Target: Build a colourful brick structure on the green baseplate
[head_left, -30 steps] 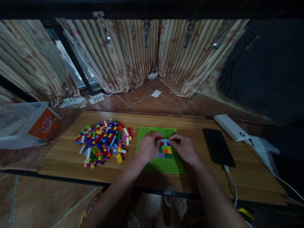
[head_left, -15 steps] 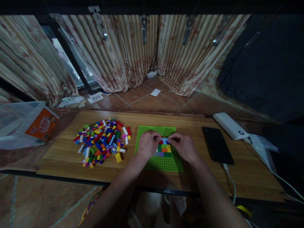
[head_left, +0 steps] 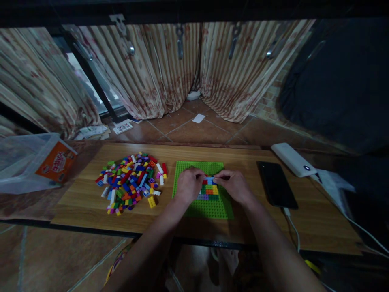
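Both hands rest on the green baseplate point(head_left: 201, 207), fingertips meeting over its middle. The left hand point(head_left: 188, 185) lies curled with its fingers bent down onto the left end of a small brick build point(head_left: 209, 190); the right hand point(head_left: 233, 185) mirrors it from the other side, thumb and forefinger drawn together at the build's upper edge. Whether either hand is pinching a loose brick or only pressing on the build cannot be told, since the fingertips cover that spot.

The brick build sits at the centre of the green baseplate, between the 2 hands: rows of red, blue, green, yellow, orange and purple bricks show below the fingers, lying flat on the studs.

The green baseplate lies on a wooden board point(head_left: 249, 227), near its front edge. Left of the baseplate, apart from it, a loose pile of mixed-colour bricks point(head_left: 130, 182) is spread over the board, with 1 yellow brick point(head_left: 152, 201) lying nearest the baseplate's lower left corner. Right of the baseplate a black phone point(head_left: 276, 184) lies face up, a cable running from its near end. Beyond the phone, further right, is a white power bank point(head_left: 293, 159). Far to the left of the baseplate, off the board, lies a clear plastic bag with an orange label point(head_left: 51, 161). Behind the baseplate hang striped curtains point(head_left: 170, 69).
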The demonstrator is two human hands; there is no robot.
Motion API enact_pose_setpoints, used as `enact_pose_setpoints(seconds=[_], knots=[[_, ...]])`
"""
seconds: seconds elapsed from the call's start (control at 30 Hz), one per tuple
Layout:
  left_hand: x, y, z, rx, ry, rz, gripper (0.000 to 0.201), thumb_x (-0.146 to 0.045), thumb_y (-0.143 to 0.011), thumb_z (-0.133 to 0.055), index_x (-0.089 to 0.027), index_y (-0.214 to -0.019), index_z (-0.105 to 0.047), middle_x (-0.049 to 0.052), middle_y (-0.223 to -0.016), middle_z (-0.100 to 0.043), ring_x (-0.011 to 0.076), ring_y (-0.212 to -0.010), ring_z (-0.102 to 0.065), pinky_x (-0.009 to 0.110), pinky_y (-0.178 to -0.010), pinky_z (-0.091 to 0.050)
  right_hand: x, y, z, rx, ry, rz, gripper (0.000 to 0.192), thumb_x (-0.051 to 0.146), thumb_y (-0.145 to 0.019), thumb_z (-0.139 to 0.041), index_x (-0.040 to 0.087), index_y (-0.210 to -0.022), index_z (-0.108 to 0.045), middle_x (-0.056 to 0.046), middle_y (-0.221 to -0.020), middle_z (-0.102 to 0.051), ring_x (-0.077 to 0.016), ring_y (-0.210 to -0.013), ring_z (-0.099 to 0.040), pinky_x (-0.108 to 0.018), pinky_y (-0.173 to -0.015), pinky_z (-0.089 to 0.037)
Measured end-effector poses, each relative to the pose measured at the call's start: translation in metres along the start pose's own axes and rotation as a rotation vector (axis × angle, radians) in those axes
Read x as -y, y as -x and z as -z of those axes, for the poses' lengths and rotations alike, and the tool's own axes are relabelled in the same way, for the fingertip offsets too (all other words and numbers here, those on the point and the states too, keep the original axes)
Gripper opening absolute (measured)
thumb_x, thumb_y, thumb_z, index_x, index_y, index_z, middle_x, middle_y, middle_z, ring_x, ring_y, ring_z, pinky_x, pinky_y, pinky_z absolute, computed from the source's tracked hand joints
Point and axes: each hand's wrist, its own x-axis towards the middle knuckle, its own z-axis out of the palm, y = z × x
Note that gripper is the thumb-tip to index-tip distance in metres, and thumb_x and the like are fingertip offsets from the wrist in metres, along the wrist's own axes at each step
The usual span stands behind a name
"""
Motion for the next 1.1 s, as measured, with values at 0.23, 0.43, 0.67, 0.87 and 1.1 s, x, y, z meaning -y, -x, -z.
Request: enact_pose_setpoints(seconds=[0.23,0.43,0.67,0.87,1.1], knots=[[-0.002,0.003,0.006,0.006,0.015,-0.004,0.021,-0.019,-0.088,-0.051,-0.020,-0.091,-0.072,0.003,-0.093,-0.074,0.0158,-0.086,-0.067,0.027,-0.082,-0.050,-0.004,0.004,0.008,-0.016,-0.124,-0.010,0.026,0.040,-0.069,-0.070,0.020,-0.084,-0.074,-0.004,-0.086,-0.075,-0.0199,-0.080,-0.066,-0.034,-0.077,-0.049],[0.000,0.003,0.022,-0.079,0.086,0.073,0.025,-0.018,-0.090,-0.048,-0.018,-0.105,-0.069,0.007,-0.107,-0.072,0.0191,-0.100,-0.067,0.030,-0.091,-0.050,-0.007,0.004,0.018,-0.166,-0.030,-0.027,0.034,0.048,-0.080,-0.057,0.019,-0.085,-0.073,-0.005,-0.081,-0.074,-0.0216,-0.077,-0.066,-0.034,-0.074,-0.049],[-0.002,0.007,0.028,-0.143,0.103,0.053,0.023,-0.018,-0.089,-0.050,-0.018,-0.102,-0.069,0.006,-0.103,-0.073,0.0197,-0.096,-0.068,0.031,-0.089,-0.052,0.003,0.005,0.012,-0.243,0.146,0.049,0.037,0.051,-0.083,-0.054,0.020,-0.085,-0.073,-0.006,-0.080,-0.074,-0.0226,-0.074,-0.067,-0.033,-0.068,-0.048],[0.005,0.007,0.041,-0.296,0.216,0.029,0.022,-0.021,-0.090,-0.051,-0.018,-0.103,-0.069,0.006,-0.104,-0.073,0.0191,-0.098,-0.067,0.031,-0.091,-0.051,0.014,0.010,-0.005,-0.231,0.169,0.123,0.036,0.052,-0.085,-0.052,0.021,-0.085,-0.072,-0.007,-0.085,-0.074,-0.0234,-0.077,-0.067,-0.033,-0.072,-0.049],[0.038,-0.003,0.082,-0.597,0.595,0.103,0.023,-0.023,-0.090,-0.049,-0.014,-0.103,-0.066,0.006,-0.088,-0.074,0.0152,-0.082,-0.069,0.025,-0.076,-0.053,0.037,0.025,-0.045,-0.094,0.150,0.322,0.027,0.042,-0.091,-0.049,0.023,-0.090,-0.069,-0.006,-0.094,-0.071,-0.0208,-0.086,-0.066,-0.032,-0.077,-0.049]])
